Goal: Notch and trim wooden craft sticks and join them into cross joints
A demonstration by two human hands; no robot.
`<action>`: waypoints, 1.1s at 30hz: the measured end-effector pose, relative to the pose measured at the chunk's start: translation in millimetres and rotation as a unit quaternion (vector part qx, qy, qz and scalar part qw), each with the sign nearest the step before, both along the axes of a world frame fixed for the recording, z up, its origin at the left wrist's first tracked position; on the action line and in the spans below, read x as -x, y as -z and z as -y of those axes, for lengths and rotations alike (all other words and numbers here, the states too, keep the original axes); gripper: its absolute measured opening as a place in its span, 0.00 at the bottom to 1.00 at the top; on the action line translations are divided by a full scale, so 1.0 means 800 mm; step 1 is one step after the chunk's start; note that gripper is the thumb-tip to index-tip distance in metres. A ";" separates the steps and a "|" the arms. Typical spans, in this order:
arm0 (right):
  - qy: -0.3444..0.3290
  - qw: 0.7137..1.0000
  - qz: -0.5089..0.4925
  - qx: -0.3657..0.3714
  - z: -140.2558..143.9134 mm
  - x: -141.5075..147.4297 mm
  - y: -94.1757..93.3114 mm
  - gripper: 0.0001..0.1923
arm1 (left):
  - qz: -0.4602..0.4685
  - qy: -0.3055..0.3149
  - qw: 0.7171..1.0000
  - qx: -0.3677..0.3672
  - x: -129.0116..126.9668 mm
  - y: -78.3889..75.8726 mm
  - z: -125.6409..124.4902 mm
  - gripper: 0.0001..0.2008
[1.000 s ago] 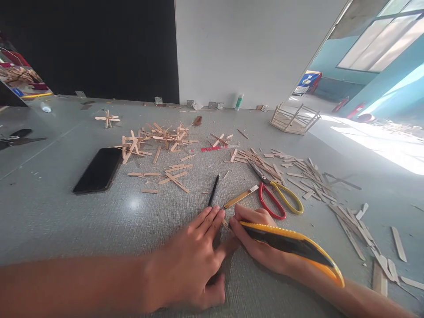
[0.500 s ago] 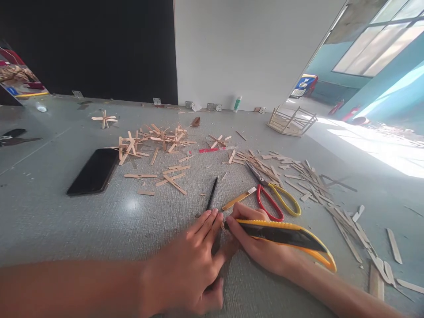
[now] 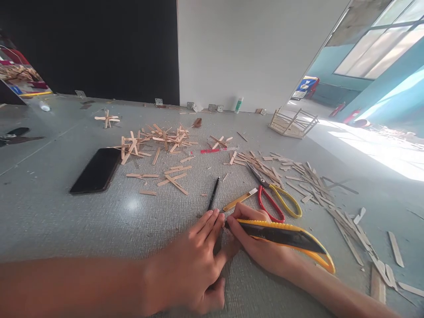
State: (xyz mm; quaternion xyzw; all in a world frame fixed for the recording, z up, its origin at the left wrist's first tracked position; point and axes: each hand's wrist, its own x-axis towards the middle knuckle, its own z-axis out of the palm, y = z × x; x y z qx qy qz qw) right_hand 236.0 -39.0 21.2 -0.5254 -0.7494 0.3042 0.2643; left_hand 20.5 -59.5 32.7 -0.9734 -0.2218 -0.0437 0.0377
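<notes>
My right hand (image 3: pixel 261 236) grips a yellow-and-black utility knife (image 3: pixel 288 234), its front end pointing left at my left fingertips; the blade is hidden. My left hand (image 3: pixel 202 260) presses its fingers together on the table beside the knife's tip. Whatever lies under those fingers is covered. Just beyond the left fingertips lies a black pen (image 3: pixel 213 193). A flat yellowish strip with a pale end (image 3: pixel 240 199) rests past my right hand. To its right are scissors (image 3: pixel 265 183) with one red and one yellow handle loop.
Loose wooden sticks (image 3: pixel 318 194) spread along the right, with more piled (image 3: pixel 168 137) beyond my hands. A black phone (image 3: pixel 96 171) lies at left. A stick frame (image 3: pixel 293 123) and a small green-white tube (image 3: pixel 239 105) stand near the upright panel (image 3: pixel 258 48).
The whole view has shifted slightly. Both hands and the utility knife hold almost the same position as before.
</notes>
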 end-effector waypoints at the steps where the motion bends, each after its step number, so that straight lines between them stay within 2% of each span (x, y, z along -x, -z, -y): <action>1: 0.001 1.000 0.000 -0.002 0.001 0.000 -0.001 0.20 | 0.002 -0.001 1.000 0.001 0.000 0.000 0.000 0.40; 5: 0.004 1.000 0.005 -0.012 0.003 0.000 -0.003 0.20 | 0.011 -0.004 1.000 -0.002 0.001 0.001 0.001 0.42; 11: 0.001 1.000 0.012 -0.009 0.001 0.003 -0.005 0.21 | 0.018 -0.003 1.000 -0.003 0.001 0.006 0.003 0.37; 21: 0.007 1.000 0.017 -0.018 0.003 0.003 -0.006 0.21 | 0.021 -0.004 1.000 0.001 0.000 0.008 0.001 0.38; 33: 0.024 0.996 0.041 -0.077 0.010 0.017 -0.009 0.20 | 0.024 0.006 0.999 -0.028 0.001 0.006 -0.001 0.34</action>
